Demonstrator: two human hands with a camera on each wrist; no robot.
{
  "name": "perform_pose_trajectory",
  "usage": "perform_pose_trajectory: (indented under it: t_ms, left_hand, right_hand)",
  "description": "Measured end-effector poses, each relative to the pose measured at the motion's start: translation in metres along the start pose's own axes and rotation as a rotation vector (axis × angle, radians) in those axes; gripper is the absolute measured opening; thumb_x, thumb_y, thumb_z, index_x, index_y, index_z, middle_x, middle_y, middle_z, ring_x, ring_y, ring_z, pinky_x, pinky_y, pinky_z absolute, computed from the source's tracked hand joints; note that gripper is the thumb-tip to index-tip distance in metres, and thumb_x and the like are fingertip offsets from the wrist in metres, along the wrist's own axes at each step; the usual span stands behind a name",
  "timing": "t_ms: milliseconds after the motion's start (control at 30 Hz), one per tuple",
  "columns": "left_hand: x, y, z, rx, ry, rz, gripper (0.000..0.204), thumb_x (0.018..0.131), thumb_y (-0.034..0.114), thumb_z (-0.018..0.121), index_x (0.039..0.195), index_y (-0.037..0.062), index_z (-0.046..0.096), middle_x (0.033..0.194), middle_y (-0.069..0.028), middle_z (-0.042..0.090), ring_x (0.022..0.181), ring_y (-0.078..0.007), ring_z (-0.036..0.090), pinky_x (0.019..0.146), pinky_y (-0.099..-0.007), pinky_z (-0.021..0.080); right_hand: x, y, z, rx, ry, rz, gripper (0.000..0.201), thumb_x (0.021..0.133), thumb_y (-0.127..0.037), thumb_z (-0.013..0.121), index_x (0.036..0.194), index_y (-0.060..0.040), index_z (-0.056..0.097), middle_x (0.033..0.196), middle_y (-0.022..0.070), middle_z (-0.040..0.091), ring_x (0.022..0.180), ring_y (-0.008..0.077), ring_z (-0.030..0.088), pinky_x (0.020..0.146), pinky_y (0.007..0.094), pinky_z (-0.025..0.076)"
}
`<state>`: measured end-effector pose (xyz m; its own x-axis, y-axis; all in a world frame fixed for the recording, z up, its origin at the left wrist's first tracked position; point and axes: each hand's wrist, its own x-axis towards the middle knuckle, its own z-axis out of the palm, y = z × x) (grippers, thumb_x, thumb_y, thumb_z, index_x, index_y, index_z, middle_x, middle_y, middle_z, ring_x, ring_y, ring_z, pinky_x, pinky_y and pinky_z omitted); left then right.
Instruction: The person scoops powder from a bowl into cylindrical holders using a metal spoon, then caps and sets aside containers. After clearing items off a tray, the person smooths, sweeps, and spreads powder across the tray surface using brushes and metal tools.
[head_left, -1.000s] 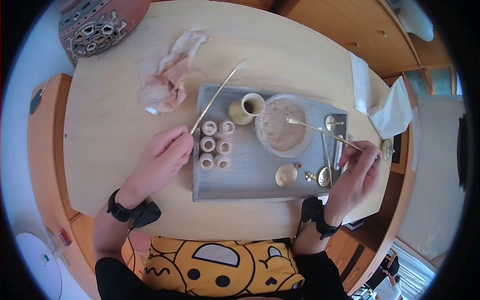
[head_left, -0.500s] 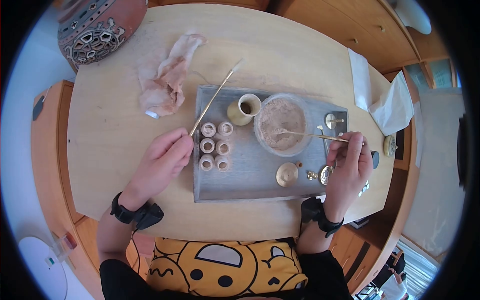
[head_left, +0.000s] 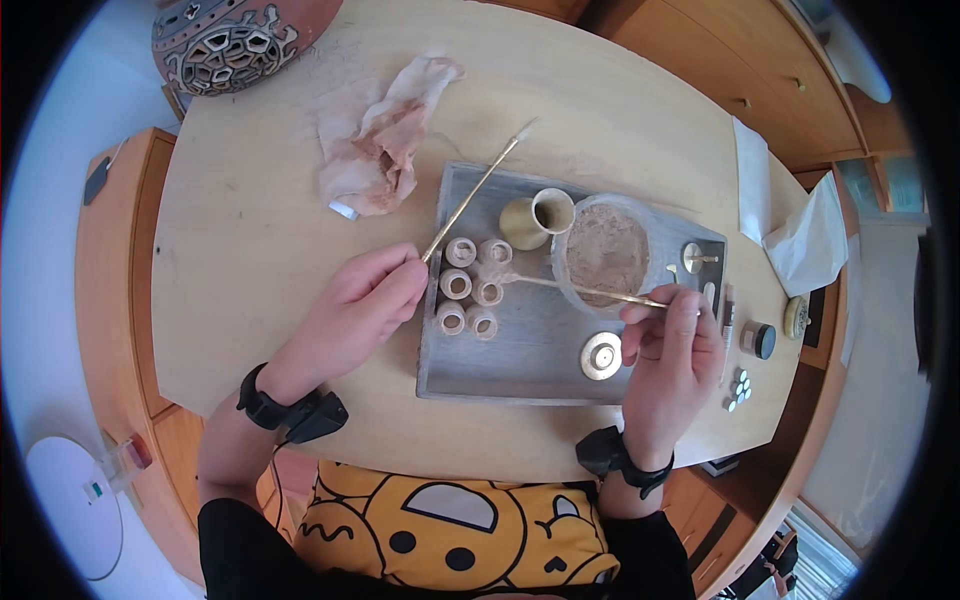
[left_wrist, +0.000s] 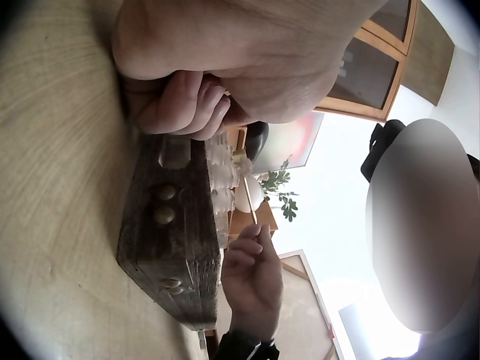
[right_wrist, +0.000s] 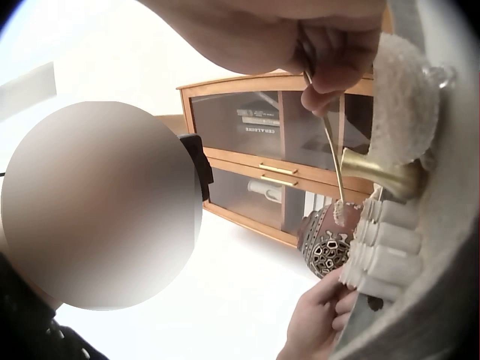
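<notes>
My left hand [head_left: 350,315] holds a slim brass-handled brush [head_left: 480,190], its pale tip pointing away past the tray's left edge. In my right hand [head_left: 675,360] I pinch a long thin brass scoop [head_left: 580,289]. Its head, carrying pinkish-brown powder [right_wrist: 340,213], hangs over the small pale jars [head_left: 487,292] in the right wrist view. The jars stand in two columns at the left of a grey wooden tray [head_left: 520,350]. Behind the scoop's handle sits a clear bowl [head_left: 650,230] of the same powder. A brass vase [head_left: 519,226] stands between jars and bowl.
A round brass piece [head_left: 601,357] lies at the tray's front, and a brass stand [head_left: 694,258] at its right end. A stained cloth [head_left: 385,140] lies beyond the tray, left of the brush. Right of the tray are a dark-lidded jar [head_left: 759,340] and several small white discs [head_left: 738,388].
My right hand has dipped the scoop into the powder bowl, then brought it left over the jars with powder on its end. My left hand keeps the brush; the head view has shifted.
</notes>
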<state>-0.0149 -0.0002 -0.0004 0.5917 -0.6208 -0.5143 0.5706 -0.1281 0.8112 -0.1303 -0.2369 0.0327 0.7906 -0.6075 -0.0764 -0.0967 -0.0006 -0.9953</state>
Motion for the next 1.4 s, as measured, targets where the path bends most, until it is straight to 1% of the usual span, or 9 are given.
perform_pose_trajectory:
  t_ms: [267,700,900,967,1000,1033,1167,1267,1400]
  left_hand:
    - [0.0,0.0,0.0,-0.001,-0.007,0.01,0.029,0.105,0.023,0.045,0.079,0.0109,0.044,0.067,0.0096,0.033,0.057,-0.0001,0.027,0.048,-0.0197,0.022]
    - [0.001,-0.002,-0.001,-0.019,-0.021,0.015,0.028,0.105,0.022,0.046,0.079,0.0108,0.044,0.067,0.0096,0.034,0.056,0.0001,0.027,0.047,-0.0193,0.021]
    - [0.001,-0.003,-0.002,-0.034,-0.027,0.021,0.027,0.105,0.022,0.046,0.08,0.0105,0.044,0.067,0.0097,0.033,0.056,0.0006,0.027,0.047,-0.019,0.021]
    - [0.001,-0.004,-0.001,-0.04,-0.025,0.033,0.027,0.104,0.021,0.046,0.08,0.0105,0.044,0.067,0.0098,0.033,0.056,0.0008,0.027,0.047,-0.0189,0.021]
    - [0.001,-0.004,0.0,-0.031,-0.012,0.018,0.027,0.104,0.021,0.047,0.08,0.0107,0.044,0.067,0.01,0.033,0.056,0.0009,0.026,0.047,-0.0189,0.02]
    - [0.001,-0.003,0.0,-0.017,0.003,0.001,0.027,0.104,0.021,0.047,0.08,0.0108,0.044,0.067,0.0103,0.033,0.055,0.0011,0.026,0.046,-0.0188,0.02]
    - [0.001,-0.004,-0.001,-0.005,0.012,-0.04,0.027,0.104,0.021,0.047,0.079,0.0112,0.044,0.066,0.0107,0.032,0.055,0.0013,0.025,0.046,-0.0188,0.019]
    - [0.0,-0.003,0.001,-0.004,0.034,-0.019,0.028,0.104,0.022,0.047,0.079,0.0118,0.043,0.066,0.0109,0.032,0.054,0.0016,0.025,0.046,-0.0186,0.019]
    - [-0.001,-0.001,0.003,0.023,0.052,-0.005,0.028,0.104,0.023,0.047,0.079,0.0122,0.043,0.066,0.0107,0.032,0.055,0.0015,0.024,0.046,-0.0183,0.019]
  right_hand:
    - [-0.007,0.007,0.006,0.039,-0.119,-0.053,0.026,0.107,-0.021,0.043,0.101,0.0006,0.057,0.079,0.012,0.068,0.058,0.0108,0.057,0.055,0.022,0.046]
    - [-0.009,0.007,0.003,-0.001,-0.152,-0.114,0.023,0.106,-0.017,0.043,0.101,0.0006,0.056,0.084,0.0106,0.068,0.065,0.0093,0.058,0.059,0.0221,0.046]
    - [0.003,0.002,-0.019,-0.036,0.003,-0.258,0.023,0.106,-0.012,0.04,0.097,0.0011,0.056,0.079,0.0093,0.065,0.062,0.0093,0.056,0.058,0.0218,0.045]
    - [0.014,0.0,-0.035,-0.136,0.167,-0.347,0.023,0.105,-0.012,0.041,0.095,0.0004,0.057,0.076,0.0073,0.063,0.061,0.0089,0.055,0.056,0.0207,0.043]
    - [0.02,-0.003,-0.041,-0.323,0.318,-0.342,0.021,0.105,-0.013,0.044,0.095,0.0003,0.058,0.076,0.0067,0.063,0.061,0.0082,0.055,0.056,0.0196,0.041]
    - [0.023,-0.003,-0.039,-0.327,0.328,-0.342,0.021,0.105,-0.013,0.044,0.095,0.0003,0.058,0.076,0.0067,0.063,0.061,0.0082,0.055,0.056,0.0196,0.041]
    - [0.017,-0.001,-0.029,-0.378,0.26,-0.296,0.017,0.102,-0.011,0.047,0.099,0.001,0.06,0.08,0.0057,0.065,0.066,0.0076,0.057,0.058,0.0196,0.043]
    - [0.014,-0.001,-0.022,-0.311,0.051,-0.267,0.016,0.101,-0.012,0.052,0.102,-0.0003,0.063,0.082,0.0051,0.066,0.068,0.0077,0.058,0.059,0.0194,0.043]
    - [0.015,0.001,-0.02,-0.288,0.037,-0.279,0.018,0.102,-0.014,0.052,0.101,-0.0002,0.063,0.081,0.0046,0.066,0.067,0.0071,0.057,0.059,0.0193,0.043]
